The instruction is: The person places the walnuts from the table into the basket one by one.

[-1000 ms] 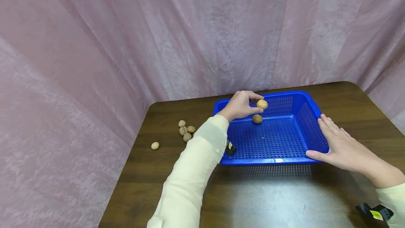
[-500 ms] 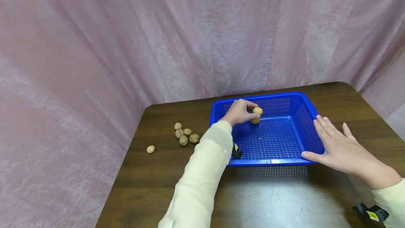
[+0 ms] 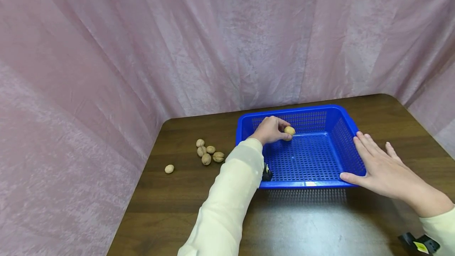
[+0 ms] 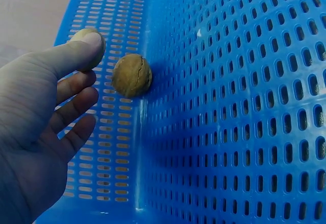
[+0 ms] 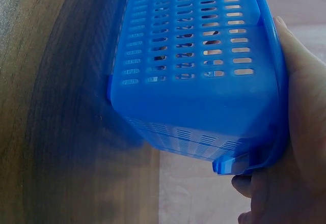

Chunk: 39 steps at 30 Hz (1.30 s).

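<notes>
My left hand (image 3: 271, 129) is inside the blue plastic basket (image 3: 302, 184), pinching a pale walnut (image 3: 290, 130) between thumb and fingers. In the left wrist view, this held walnut (image 4: 94, 56) is partly covered by the thumb. A browner walnut (image 4: 131, 76) lies beside it in the basket, close to the perforated wall; from the head it is mostly hidden behind the held one. At the basket's right end my right hand (image 3: 389, 169) rests with fingers extended along the rim and the thumb at the near corner. The right wrist view shows that hand (image 5: 305, 127) against the rim.
Several walnuts (image 3: 206, 159) form a loose group on the wooden table (image 3: 160, 216), left of the basket. A single paler walnut (image 3: 169, 168) lies apart, farther left. Behind the table hangs a pink curtain (image 3: 249, 42).
My left hand has lowered the pinched walnut farther into the basket, beside the walnut there. The right hand stays on the rim. The head view has shifted slightly.
</notes>
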Tool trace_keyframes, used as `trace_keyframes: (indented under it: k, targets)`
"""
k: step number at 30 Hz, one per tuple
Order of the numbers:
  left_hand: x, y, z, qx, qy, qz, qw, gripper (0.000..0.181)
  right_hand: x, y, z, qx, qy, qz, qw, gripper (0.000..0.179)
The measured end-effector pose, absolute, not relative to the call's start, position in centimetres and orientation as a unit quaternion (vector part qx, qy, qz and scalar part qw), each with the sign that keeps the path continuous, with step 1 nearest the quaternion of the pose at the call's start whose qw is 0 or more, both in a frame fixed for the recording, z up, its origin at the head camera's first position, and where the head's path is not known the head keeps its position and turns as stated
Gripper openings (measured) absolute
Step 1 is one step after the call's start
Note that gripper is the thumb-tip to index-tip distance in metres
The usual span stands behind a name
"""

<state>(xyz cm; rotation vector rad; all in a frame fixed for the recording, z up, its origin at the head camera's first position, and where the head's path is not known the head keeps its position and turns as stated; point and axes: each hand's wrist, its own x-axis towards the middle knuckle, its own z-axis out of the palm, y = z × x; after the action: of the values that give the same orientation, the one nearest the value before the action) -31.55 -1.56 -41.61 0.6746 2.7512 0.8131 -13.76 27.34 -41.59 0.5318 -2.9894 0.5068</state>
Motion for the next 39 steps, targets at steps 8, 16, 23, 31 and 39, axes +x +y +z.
trace_keyframes:
  k: [8,16,23,31,39]
  targets:
    - [-31.6,-1.8,-41.5,0.233,0.926,0.283,0.094,0.036,-13.8,27.4,-41.5,0.178,-0.968,0.174,0.036,0.109]
    - [-31.3,-2.2,-38.5,0.244,0.910,0.329,0.070,0.035,-14.2,27.3,-41.7,0.185,-0.965,0.181,0.034,0.108]
    - [-30.1,-4.4,-32.8,0.282,0.902,0.326,0.040,0.039,-14.9,27.4,-41.7,0.189,-0.965,0.178,0.038,0.107]
    - [-28.6,-10.8,-29.5,0.272,0.911,0.311,-0.003,0.038,-15.1,27.3,-41.8,0.181,-0.967,0.174,0.035,0.110]
    - [-27.0,-18.9,-32.7,0.199,0.922,0.331,-0.011,0.032,-15.2,27.2,-41.8,0.183,-0.966,0.180,0.035,0.111]
